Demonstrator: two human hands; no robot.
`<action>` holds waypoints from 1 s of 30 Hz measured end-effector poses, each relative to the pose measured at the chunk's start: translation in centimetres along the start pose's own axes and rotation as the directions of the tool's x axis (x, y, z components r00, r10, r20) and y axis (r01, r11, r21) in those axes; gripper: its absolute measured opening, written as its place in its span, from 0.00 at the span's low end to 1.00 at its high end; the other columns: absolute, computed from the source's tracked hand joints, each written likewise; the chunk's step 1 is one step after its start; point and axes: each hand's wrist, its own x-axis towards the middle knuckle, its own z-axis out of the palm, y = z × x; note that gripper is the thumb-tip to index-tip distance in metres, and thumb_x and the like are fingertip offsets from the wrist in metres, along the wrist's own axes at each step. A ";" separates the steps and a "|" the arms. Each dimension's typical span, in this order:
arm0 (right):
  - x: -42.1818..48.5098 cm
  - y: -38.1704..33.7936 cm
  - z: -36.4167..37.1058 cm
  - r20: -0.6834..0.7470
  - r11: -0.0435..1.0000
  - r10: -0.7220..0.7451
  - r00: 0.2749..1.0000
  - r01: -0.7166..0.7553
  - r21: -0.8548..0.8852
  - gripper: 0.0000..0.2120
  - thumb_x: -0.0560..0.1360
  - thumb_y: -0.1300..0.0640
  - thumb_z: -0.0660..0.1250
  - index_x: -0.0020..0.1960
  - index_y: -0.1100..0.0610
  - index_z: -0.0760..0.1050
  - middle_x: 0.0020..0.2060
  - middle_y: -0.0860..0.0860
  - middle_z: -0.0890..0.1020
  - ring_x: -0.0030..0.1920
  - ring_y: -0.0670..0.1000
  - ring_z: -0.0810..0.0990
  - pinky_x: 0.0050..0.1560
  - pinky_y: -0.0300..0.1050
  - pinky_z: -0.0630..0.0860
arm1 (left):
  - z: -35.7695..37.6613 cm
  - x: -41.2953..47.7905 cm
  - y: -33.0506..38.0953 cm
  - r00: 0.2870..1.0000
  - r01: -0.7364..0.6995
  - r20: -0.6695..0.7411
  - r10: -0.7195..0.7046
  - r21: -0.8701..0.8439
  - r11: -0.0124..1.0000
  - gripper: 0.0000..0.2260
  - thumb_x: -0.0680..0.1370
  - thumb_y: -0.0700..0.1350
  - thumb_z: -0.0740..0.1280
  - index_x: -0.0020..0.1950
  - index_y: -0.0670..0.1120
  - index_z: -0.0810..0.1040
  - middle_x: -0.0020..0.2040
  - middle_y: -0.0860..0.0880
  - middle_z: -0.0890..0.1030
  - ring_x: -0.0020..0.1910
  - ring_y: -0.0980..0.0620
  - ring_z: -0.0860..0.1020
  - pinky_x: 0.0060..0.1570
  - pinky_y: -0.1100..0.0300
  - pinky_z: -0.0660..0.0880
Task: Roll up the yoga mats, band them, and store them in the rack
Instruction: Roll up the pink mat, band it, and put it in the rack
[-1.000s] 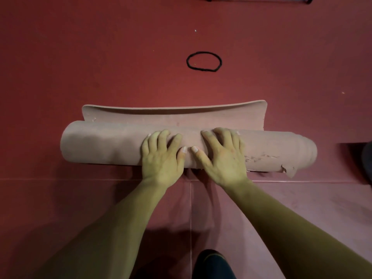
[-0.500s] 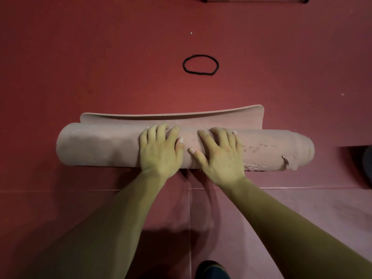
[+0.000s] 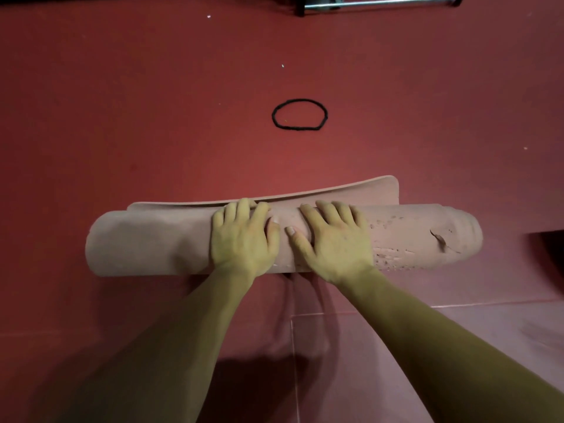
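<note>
Yoga mat (image 3: 146,242) lies crosswise on the red floor (image 3: 152,117) in front of the person. Over the last second the roll has crept farther from them, so the loose flap beyond it has narrowed to a thin strip, widest at the right; I judge the rolling nearly done, with the black band (image 3: 300,100), well beyond the flap, needed next. Left hand (image 3: 241,236) and right hand (image 3: 332,242) lie flat side by side on the roll's middle, fingers straight, pressing and gripping nothing; the dusty-pink roll is thick, its right end telescoped outward, flaked and torn.
</note>
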 end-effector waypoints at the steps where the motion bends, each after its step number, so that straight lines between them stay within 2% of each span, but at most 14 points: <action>1: 0.3 -0.1 -0.1 0.029 1.000 0.008 1.000 -0.008 -0.007 0.30 0.80 0.34 0.51 0.68 0.51 0.77 0.64 0.55 0.81 0.63 0.60 0.77 0.67 0.60 0.68 | -0.1 0.3 0.0 1.000 -0.001 0.015 0.001 -0.009 1.000 0.16 0.77 0.56 0.57 0.54 0.51 0.81 0.55 0.49 0.79 0.54 0.44 0.76 0.59 0.47 0.69; 4: 1.3 -0.2 -0.6 0.109 0.999 0.026 0.994 -0.023 -0.029 0.32 0.80 0.33 0.48 0.71 0.50 0.76 0.69 0.54 0.78 0.66 0.60 0.75 0.69 0.61 0.67 | -0.4 1.3 0.0 0.998 0.020 0.061 -0.016 -0.061 0.998 0.18 0.77 0.56 0.55 0.56 0.51 0.80 0.61 0.50 0.79 0.57 0.46 0.77 0.61 0.48 0.68; 9: 3.0 -0.5 -1.5 0.224 0.998 0.041 0.974 -0.028 -0.061 0.38 0.77 0.31 0.37 0.77 0.46 0.67 0.77 0.51 0.69 0.74 0.57 0.68 0.74 0.59 0.60 | -0.6 2.7 -0.1 0.993 0.016 0.117 -0.006 -0.079 0.997 0.21 0.77 0.56 0.50 0.56 0.50 0.79 0.60 0.52 0.80 0.56 0.47 0.78 0.63 0.50 0.67; 13: 4.1 -0.3 -1.8 0.272 0.997 0.049 0.961 -0.032 -0.063 0.34 0.79 0.31 0.41 0.79 0.44 0.63 0.80 0.51 0.62 0.76 0.57 0.66 0.73 0.58 0.59 | -0.7 3.6 -0.1 0.986 -0.001 0.164 0.008 -0.045 0.999 0.23 0.76 0.57 0.48 0.58 0.52 0.77 0.59 0.54 0.80 0.58 0.49 0.76 0.67 0.52 0.63; 16: 4.6 -0.1 -1.9 0.301 0.998 0.029 0.953 -0.012 -0.060 0.34 0.80 0.31 0.42 0.81 0.44 0.59 0.82 0.51 0.59 0.77 0.56 0.64 0.72 0.57 0.59 | -0.9 4.2 -0.2 0.970 0.003 0.241 0.007 -0.042 0.999 0.24 0.78 0.56 0.49 0.69 0.54 0.74 0.72 0.52 0.74 0.71 0.51 0.70 0.75 0.51 0.56; 19: 5.5 0.3 -2.2 0.338 1.000 0.000 0.941 0.008 -0.023 0.36 0.79 0.30 0.43 0.82 0.46 0.54 0.82 0.52 0.57 0.79 0.57 0.60 0.73 0.57 0.59 | -1.0 4.9 -0.2 0.928 0.002 0.372 0.011 -0.034 0.999 0.25 0.82 0.55 0.51 0.79 0.56 0.62 0.80 0.50 0.62 0.80 0.49 0.58 0.79 0.48 0.47; 22: 6.1 0.7 -2.3 0.364 0.999 0.009 0.931 0.005 -0.038 0.40 0.77 0.27 0.43 0.82 0.47 0.55 0.81 0.54 0.59 0.79 0.58 0.58 0.74 0.57 0.59 | -1.3 5.1 -0.1 0.908 -0.008 0.419 0.021 -0.033 0.999 0.25 0.82 0.54 0.51 0.80 0.56 0.60 0.79 0.52 0.65 0.80 0.48 0.57 0.79 0.47 0.46; 26: 5.2 0.5 -2.2 0.338 0.995 0.013 0.941 0.020 -0.096 0.42 0.75 0.26 0.40 0.80 0.48 0.61 0.76 0.53 0.68 0.73 0.58 0.65 0.67 0.56 0.62 | -1.7 4.2 0.2 0.916 -0.017 0.400 0.018 -0.007 1.000 0.24 0.83 0.53 0.50 0.79 0.56 0.62 0.78 0.55 0.67 0.79 0.50 0.59 0.79 0.46 0.48; 28: 4.2 0.4 -2.1 0.302 0.993 0.010 0.953 0.025 -0.113 0.41 0.76 0.26 0.40 0.79 0.47 0.64 0.70 0.52 0.73 0.68 0.57 0.68 0.63 0.55 0.63 | -1.7 3.2 0.1 0.927 -0.027 0.374 0.022 0.008 1.000 0.25 0.81 0.54 0.47 0.77 0.56 0.66 0.75 0.55 0.70 0.77 0.50 0.63 0.78 0.45 0.50; 30: 3.1 0.2 -1.9 0.269 0.993 0.019 0.963 0.014 -0.118 0.43 0.74 0.26 0.39 0.78 0.49 0.65 0.65 0.52 0.74 0.64 0.56 0.69 0.61 0.55 0.63 | -1.7 1.9 0.2 0.956 -0.037 0.290 0.034 0.005 0.999 0.27 0.79 0.55 0.47 0.73 0.55 0.73 0.69 0.53 0.76 0.72 0.49 0.70 0.76 0.44 0.56</action>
